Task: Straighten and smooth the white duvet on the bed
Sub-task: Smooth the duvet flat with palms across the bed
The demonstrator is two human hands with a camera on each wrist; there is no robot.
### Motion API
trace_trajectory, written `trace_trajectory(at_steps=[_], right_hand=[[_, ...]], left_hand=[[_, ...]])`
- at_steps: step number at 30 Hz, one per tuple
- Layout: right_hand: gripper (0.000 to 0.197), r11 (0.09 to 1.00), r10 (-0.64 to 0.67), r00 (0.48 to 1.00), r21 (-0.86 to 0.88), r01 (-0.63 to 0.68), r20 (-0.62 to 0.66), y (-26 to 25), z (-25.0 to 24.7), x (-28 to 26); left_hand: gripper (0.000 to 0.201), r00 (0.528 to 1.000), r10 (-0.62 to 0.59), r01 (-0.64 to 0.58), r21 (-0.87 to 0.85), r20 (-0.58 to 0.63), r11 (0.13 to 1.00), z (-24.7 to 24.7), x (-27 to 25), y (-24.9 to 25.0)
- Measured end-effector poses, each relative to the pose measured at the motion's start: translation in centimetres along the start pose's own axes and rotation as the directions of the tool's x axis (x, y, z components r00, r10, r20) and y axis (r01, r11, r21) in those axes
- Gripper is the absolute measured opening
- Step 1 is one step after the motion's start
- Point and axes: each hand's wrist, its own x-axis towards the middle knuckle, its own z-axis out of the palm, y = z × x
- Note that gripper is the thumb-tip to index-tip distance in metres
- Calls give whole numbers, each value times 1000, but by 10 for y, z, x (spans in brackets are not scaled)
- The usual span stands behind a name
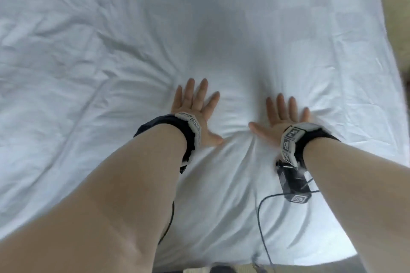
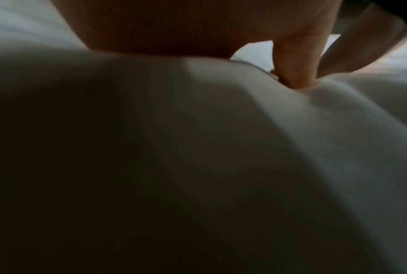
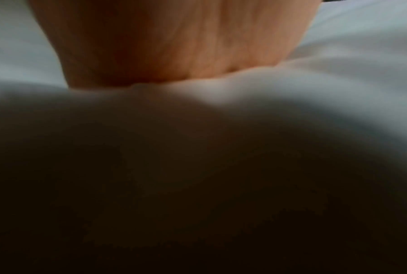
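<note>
The white duvet (image 1: 133, 40) covers the whole bed in the head view, with many creases on its left half and folds fanning out around my hands. My left hand (image 1: 195, 108) lies flat on it near the middle, fingers spread and straight, palm down. My right hand (image 1: 281, 115) presses flat beside it to the right, fingers straight and thumb pointing left. A bulge of cloth stands between the two hands. In the left wrist view the palm (image 2: 186, 27) sinks into the duvet (image 2: 221, 148). In the right wrist view the palm (image 3: 174, 40) presses into the shadowed fabric (image 3: 338, 83).
The bed's right edge (image 1: 390, 55) runs diagonally, with beige floor (image 1: 399, 6) beyond it. The near edge (image 1: 244, 261) is by my body. Black wrist straps with cameras sit on both wrists, and a dark cable (image 1: 261, 217) hangs from the right one over the duvet.
</note>
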Motion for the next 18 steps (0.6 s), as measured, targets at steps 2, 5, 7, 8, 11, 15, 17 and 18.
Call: trace_trajectory(at_steps=[2,5,7,8,11,15,17,18], right_hand=[[89,1000,15,1000,1,-15,23,22,7,-3],[95,999,4,999,37,-3,-42,35,-10,-5],[99,999,12,1000,40,-11,-27,49,5,-14],[102,999,3,1000,39,-3,7,58,25,-24],[113,999,-42,994,16,41,96,93,81,-52],[112,995,-103,994,1,103,27,121,77,-58],[110,995,-102,994,-10,102,42,141,89,-64],[111,993,-105,991,-38,108,81,151,103,-69]], left_hand=[[115,1000,-2,1,33,20,999,3,2,18],[112,999,-13,13,6,-52,1000,-6,6,48],[116,1000,15,-15,42,-18,999,5,0,75],[119,999,25,-27,57,32,998,19,-8,91],[119,994,-49,47,19,100,999,66,-34,142],[115,994,-98,95,-60,-46,994,66,-43,188],[112,999,-54,54,-42,-3,998,79,-48,213],[110,999,-40,41,-24,35,999,92,-53,227]])
